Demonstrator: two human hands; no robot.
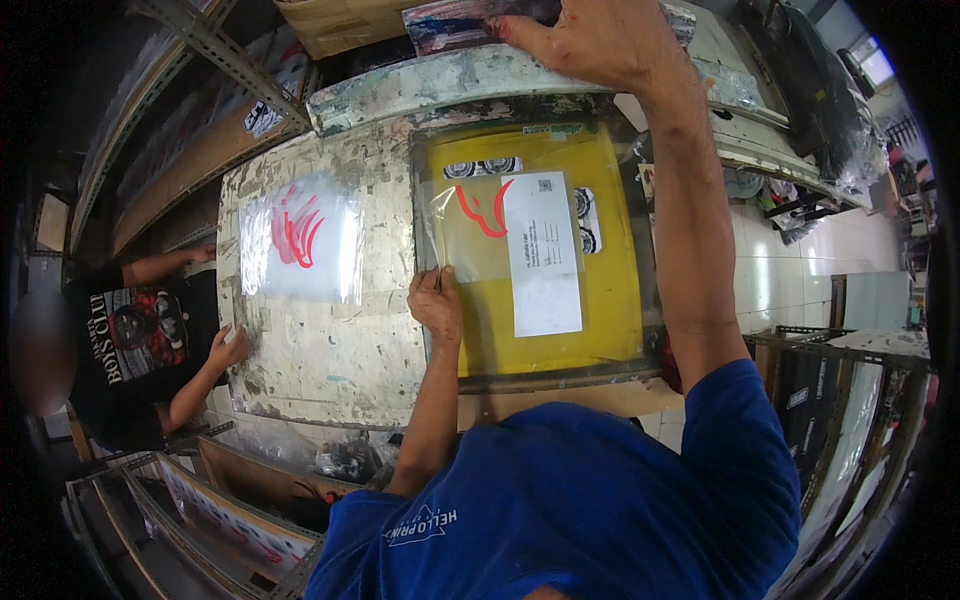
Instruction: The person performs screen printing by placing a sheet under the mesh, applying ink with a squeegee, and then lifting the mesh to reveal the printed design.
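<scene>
L hand (435,305), ctr of frame, pinches the lower L corner of a clear plastic sheet w/ a red swoosh (470,255), which lies on a flat yellow rectangular panel w/ dark border (612,310), R of ctr. White printed paper slip (545,295) overlaps the sheet's R part. R hand (610,45), top of frame, is at a paint-smeared flat piece (450,32); fingers partly cut off, can't tell if gripping. Co-worker in black printed T-shirt (190,310), far L, has a hand at the pale, paint-stained tabletop's (330,350) edge.

The view's top edge crops the right grip (612,42).
</scene>
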